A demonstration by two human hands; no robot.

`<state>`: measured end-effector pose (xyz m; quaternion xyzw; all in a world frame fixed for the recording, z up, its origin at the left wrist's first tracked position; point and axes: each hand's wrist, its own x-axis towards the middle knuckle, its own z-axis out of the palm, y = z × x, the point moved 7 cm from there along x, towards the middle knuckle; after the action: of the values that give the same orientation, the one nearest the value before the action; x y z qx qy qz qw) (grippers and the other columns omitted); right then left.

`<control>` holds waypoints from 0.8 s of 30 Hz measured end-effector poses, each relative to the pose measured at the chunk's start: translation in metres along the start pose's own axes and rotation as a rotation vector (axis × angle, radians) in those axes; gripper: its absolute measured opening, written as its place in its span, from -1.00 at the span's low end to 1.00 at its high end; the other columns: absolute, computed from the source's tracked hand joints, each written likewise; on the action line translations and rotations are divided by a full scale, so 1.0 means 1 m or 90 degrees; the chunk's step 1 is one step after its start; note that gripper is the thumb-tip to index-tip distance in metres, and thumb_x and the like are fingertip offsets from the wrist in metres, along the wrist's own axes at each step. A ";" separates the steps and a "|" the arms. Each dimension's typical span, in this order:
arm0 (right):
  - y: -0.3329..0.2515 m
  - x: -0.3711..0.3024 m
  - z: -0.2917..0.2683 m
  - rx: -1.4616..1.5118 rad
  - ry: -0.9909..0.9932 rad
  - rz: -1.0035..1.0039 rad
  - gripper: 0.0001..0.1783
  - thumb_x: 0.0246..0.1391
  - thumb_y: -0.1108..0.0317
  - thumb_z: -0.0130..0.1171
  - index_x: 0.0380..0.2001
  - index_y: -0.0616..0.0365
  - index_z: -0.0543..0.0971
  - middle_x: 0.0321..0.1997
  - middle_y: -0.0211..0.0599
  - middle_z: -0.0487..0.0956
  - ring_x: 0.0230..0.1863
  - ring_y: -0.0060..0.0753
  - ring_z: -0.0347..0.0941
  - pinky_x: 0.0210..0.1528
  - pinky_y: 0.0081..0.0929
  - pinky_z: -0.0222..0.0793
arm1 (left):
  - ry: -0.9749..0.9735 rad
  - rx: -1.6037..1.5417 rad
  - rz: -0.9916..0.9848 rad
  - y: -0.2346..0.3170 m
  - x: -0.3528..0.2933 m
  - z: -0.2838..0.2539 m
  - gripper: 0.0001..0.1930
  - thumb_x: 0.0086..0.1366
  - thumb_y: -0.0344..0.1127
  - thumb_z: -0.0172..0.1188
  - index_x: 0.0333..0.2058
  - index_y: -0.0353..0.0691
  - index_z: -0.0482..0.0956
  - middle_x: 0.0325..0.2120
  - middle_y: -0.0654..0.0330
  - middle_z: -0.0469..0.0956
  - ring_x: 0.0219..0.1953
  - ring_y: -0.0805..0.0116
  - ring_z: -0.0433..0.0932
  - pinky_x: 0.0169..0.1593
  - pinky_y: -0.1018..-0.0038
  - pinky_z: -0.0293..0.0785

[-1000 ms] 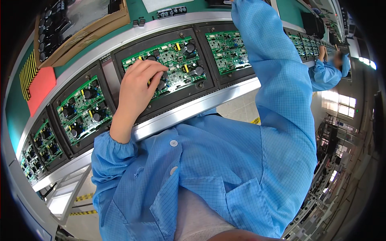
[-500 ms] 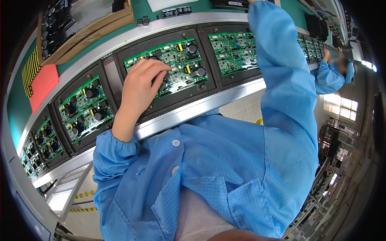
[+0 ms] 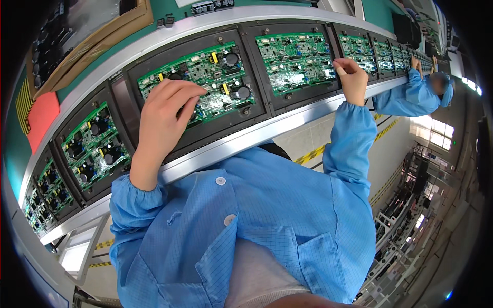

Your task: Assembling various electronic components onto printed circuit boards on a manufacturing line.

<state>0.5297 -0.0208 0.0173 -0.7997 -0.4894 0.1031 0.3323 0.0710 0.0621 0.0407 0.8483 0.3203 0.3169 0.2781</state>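
Two boards, two hands, and everything hung on that right-hand edge! The right hand (image 3: 354,79) was up over the line, thumb and forefinger drawn close together, tips just beside the right edge of the right board (image 3: 295,61). So that board lay to the left of those fingertips, flat in its black frame (image 3: 308,94), long axis running along the metal rail (image 3: 246,137). The right hand was clearly the nearer; the left hand (image 3: 165,115) was one board over, across the dark border, its wrist above the rail. And look at that left: fingers bunched, thumb just under the forefinger, the palm covering the lower left of the left board (image 3: 208,77). From so far up, I couldn't tell whether either set of fingertips was gripping or touching anything.
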 end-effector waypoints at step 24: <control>-0.002 -0.016 0.016 -0.097 0.029 0.055 -0.69 0.05 0.46 0.43 -0.09 0.11 0.67 -0.32 -0.40 0.78 -0.31 -0.59 0.66 -0.23 -0.54 0.48 | 0.002 0.005 0.005 0.003 0.010 0.008 -0.84 0.21 -0.52 0.32 -0.23 -0.19 0.73 -0.28 0.18 0.66 -0.22 0.17 0.61 -0.12 0.32 0.54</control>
<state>0.5127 -0.0268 0.0036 -0.8450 -0.4534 0.0617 0.2768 0.0833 0.0655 0.0414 0.8501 0.3189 0.3180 0.2728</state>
